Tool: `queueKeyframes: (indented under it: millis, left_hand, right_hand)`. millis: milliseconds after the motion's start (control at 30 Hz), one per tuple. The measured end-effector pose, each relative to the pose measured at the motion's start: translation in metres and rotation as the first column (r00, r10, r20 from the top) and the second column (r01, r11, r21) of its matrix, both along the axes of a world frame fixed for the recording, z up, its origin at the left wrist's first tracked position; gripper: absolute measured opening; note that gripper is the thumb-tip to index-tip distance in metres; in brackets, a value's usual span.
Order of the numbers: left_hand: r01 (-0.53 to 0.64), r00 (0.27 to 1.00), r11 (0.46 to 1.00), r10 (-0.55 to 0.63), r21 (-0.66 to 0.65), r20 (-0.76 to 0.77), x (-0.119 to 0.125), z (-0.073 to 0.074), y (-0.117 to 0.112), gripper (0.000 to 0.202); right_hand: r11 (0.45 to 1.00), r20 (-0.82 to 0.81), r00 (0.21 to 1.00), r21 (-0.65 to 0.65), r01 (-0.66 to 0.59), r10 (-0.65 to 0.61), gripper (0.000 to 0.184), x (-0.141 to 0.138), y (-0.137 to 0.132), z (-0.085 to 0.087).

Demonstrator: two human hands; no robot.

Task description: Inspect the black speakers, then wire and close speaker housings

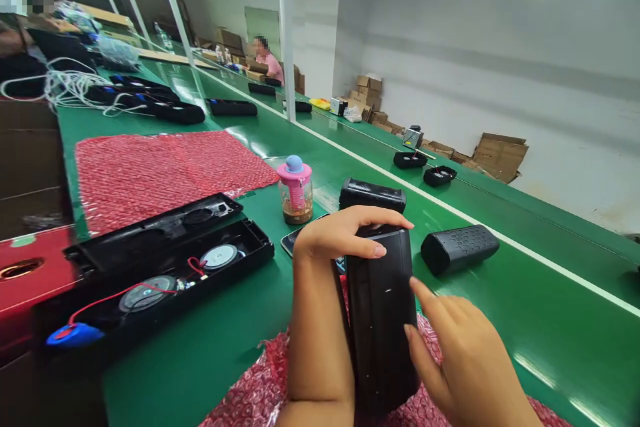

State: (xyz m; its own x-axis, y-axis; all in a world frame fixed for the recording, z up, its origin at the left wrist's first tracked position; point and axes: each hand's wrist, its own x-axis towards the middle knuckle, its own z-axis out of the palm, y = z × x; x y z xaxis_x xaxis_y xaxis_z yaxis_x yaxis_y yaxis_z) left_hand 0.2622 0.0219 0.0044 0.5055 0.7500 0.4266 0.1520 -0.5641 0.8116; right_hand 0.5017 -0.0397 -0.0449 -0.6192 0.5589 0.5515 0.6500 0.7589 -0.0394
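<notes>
Black speaker case [383, 320] near centre, above red bubble wrap [260, 393]. Left hand [345, 240] grips far end, fingers pressed together, curled over top. Right hand [460, 353] at right edge, index finger stretched, only touching. Risk: one-hand grip slips, case may hit phone [290, 240] just behind.

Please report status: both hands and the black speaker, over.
Left hand clamped on top of black speaker. Right hand open, fingertips on its side. Speaker over red bubble wrap. Second speaker close behind.

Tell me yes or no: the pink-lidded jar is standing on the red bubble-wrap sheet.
No, the pink-lidded jar stands on the bare green belt, just off the corner of the red bubble-wrap sheet.
</notes>
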Motion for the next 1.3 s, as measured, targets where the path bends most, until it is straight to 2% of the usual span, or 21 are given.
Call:
queueKeyframes:
  millis: [67,167,233,400,600,700,900,1067,1300]
  left_hand:
    - [0.020,1.000,1.000,-0.020,0.007,0.002,-0.001,-0.001,0.001,0.046]
    - [0.017,1.000,1.000,-0.016,0.017,-0.012,0.000,-0.002,0.001,0.045]
    - [0.006,1.000,1.000,-0.006,0.016,-0.022,0.001,-0.001,0.000,0.045]
    - [0.006,0.999,1.000,-0.006,0.013,-0.054,0.006,0.003,-0.001,0.047]
    - [-0.042,0.995,0.998,0.045,0.042,-0.091,0.011,0.007,-0.002,0.046]
    - [-0.062,0.991,0.998,0.065,0.030,-0.115,0.012,0.010,-0.004,0.046]
    - [-0.103,0.973,0.994,0.105,0.020,-0.205,0.007,0.010,-0.003,0.049]
    - [-0.105,0.954,0.994,0.112,0.040,-0.279,0.007,0.012,-0.004,0.050]
    - [-0.128,0.948,0.991,0.131,0.030,-0.290,0.010,0.017,-0.007,0.048]
  right_hand:
    - [0.986,0.119,0.991,0.147,-0.079,0.062,0.042,0.000,-0.010,-0.005]
    - [0.971,0.257,0.966,0.222,-0.084,0.025,0.051,0.000,-0.016,-0.015]
    - [0.970,0.258,0.966,0.242,-0.041,-0.024,0.054,0.000,-0.016,-0.021]
    - [0.964,0.229,0.973,0.263,-0.042,-0.020,0.053,0.002,-0.012,-0.030]
    - [0.974,0.107,0.992,0.223,0.036,-0.061,0.049,-0.007,-0.013,-0.044]
    - [0.979,0.118,0.988,0.187,0.081,-0.104,0.044,-0.011,-0.012,-0.049]
    - [0.996,0.200,0.980,0.089,-0.024,0.006,0.045,-0.009,-0.010,-0.038]
    - [0.998,0.155,0.988,0.057,0.003,-0.012,0.043,-0.018,-0.011,-0.041]
    - [1.000,0.176,0.984,0.016,0.017,-0.020,0.045,-0.025,-0.010,-0.046]
